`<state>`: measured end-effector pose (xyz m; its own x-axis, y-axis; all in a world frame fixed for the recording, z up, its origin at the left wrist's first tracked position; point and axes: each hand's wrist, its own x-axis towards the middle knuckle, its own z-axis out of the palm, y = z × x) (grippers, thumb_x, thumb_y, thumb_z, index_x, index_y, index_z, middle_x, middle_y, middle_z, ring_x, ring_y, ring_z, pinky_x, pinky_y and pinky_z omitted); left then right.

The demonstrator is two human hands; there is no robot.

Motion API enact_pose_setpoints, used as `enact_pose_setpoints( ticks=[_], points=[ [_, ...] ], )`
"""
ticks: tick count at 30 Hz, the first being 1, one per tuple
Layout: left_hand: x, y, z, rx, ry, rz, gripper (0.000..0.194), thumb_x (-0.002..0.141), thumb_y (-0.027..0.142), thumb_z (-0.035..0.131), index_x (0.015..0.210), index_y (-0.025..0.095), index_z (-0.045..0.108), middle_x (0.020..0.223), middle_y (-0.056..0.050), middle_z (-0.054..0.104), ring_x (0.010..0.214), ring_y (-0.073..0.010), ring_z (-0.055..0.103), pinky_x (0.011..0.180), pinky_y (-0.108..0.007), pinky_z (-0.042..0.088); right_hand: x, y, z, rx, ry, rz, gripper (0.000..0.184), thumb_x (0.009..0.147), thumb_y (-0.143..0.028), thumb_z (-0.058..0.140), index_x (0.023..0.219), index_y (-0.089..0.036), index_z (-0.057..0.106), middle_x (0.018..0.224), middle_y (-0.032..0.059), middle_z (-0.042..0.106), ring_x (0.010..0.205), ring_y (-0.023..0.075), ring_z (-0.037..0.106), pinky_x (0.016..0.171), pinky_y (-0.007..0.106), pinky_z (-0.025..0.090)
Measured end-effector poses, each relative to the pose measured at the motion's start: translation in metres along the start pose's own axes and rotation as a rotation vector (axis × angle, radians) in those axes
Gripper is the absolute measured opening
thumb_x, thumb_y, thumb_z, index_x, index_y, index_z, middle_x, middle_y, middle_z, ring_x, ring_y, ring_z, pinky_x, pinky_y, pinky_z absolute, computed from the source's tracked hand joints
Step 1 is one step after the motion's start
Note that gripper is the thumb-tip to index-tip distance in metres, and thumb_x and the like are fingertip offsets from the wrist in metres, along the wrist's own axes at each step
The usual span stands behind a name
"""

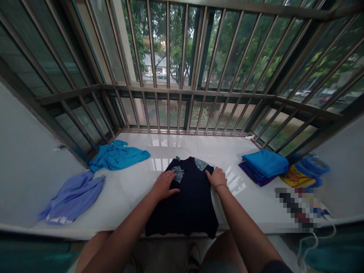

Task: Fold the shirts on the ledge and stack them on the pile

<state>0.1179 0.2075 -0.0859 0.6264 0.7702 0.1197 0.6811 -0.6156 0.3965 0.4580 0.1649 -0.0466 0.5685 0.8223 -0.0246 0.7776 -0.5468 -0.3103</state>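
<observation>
A dark navy top (193, 201) lies spread on the white sill in front of me, with grey-blue patterned patches at both shoulders. Its bottom hem hangs at the sill's front edge. My left hand (165, 185) rests on the left side of the top, palm down, its fingers stretched out and thumb apart. At the top's upper right edge is my right hand (218, 177), its thumb touching the fabric and spread from the other fingers. Those fingers lie at the edge beside the shoulder and are partly hidden.
To the left lie a crumpled turquoise garment (119, 156) and a lavender garment (75, 197). Folded blue and purple clothes (264, 165) are stacked at right, beside a blue and yellow item (303, 174). Metal window bars (167, 91) rise behind the sill; a white cable (308, 239) hangs at right.
</observation>
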Motion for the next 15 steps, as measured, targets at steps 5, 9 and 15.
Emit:
enact_pose_setpoints(
  ticks=[5, 9, 15],
  points=[
    [0.015, -0.002, 0.004, -0.135, 0.006, -0.123, 0.049, 0.095, 0.033, 0.077, 0.144, 0.028, 0.072, 0.165, -0.011, 0.061, 0.156, -0.0347, 0.054, 0.136, -0.056, 0.032, 0.034, -0.005, 0.010, 0.058, -0.052, 0.014, 0.050, 0.093, -0.045, 0.077, 0.130, -0.010, 0.075, 0.132, 0.0254, 0.072, 0.125, 0.0377, 0.070, 0.105, 0.045, 0.055],
    [0.016, -0.027, -0.004, -0.197, 0.124, -0.306, 0.034, 0.110, 0.025, 0.045, 0.125, 0.025, 0.076, 0.134, -0.012, 0.081, 0.127, -0.0268, 0.077, 0.114, -0.043, 0.055, 0.035, -0.009, 0.020, 0.153, -0.018, -0.014, 0.036, 0.102, -0.036, 0.061, 0.125, -0.011, 0.076, 0.128, 0.0232, 0.076, 0.121, 0.0313, 0.073, 0.104, 0.037, 0.053],
    [0.005, -0.035, -0.018, -0.249, 0.238, -0.407, 0.038, 0.109, 0.046, 0.052, 0.133, 0.022, 0.070, 0.134, -0.013, 0.080, 0.126, -0.0286, 0.075, 0.109, -0.043, 0.058, 0.029, -0.016, 0.030, 0.331, 0.021, 0.028, 0.043, 0.107, -0.045, 0.052, 0.134, -0.015, 0.065, 0.120, 0.0184, 0.080, 0.110, 0.0286, 0.078, 0.092, 0.034, 0.056]
  ],
)
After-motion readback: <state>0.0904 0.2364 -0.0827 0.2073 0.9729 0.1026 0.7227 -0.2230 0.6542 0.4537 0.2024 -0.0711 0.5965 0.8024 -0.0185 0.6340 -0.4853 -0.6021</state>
